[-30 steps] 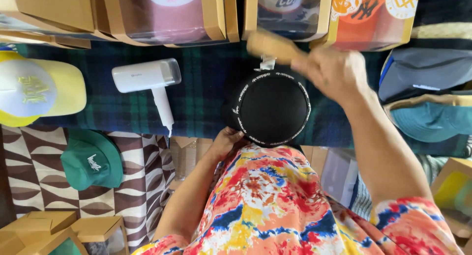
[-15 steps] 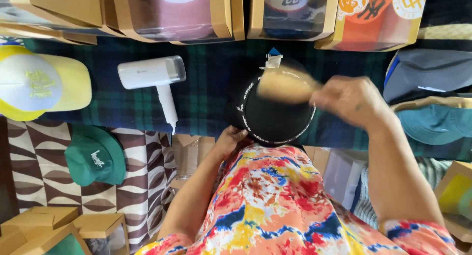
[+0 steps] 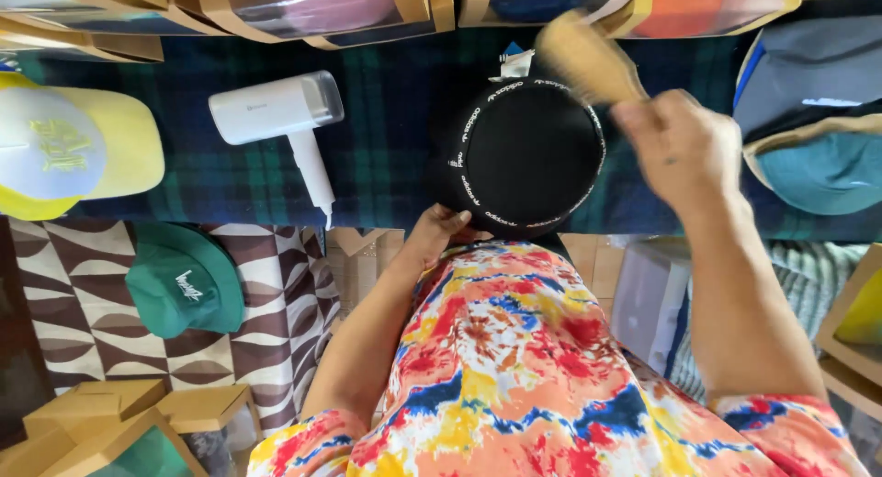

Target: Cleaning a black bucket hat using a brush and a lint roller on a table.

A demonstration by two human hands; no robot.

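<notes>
A round black hat with white lettering around its edge lies on the dark plaid cloth. My left hand grips the hat's near rim from below. My right hand holds a wooden brush raised over the hat's far right edge, blurred by motion. A white paper tag sticks out at the hat's far side.
A white handheld steamer lies left of the hat. A yellow and white cap and a green cap sit at left. Boxed hats line the far edge. Blue and teal hats are stacked at right.
My right hand swept the brush down across the hat's top, then back up to its far right edge. My left hand stayed on the near rim.
</notes>
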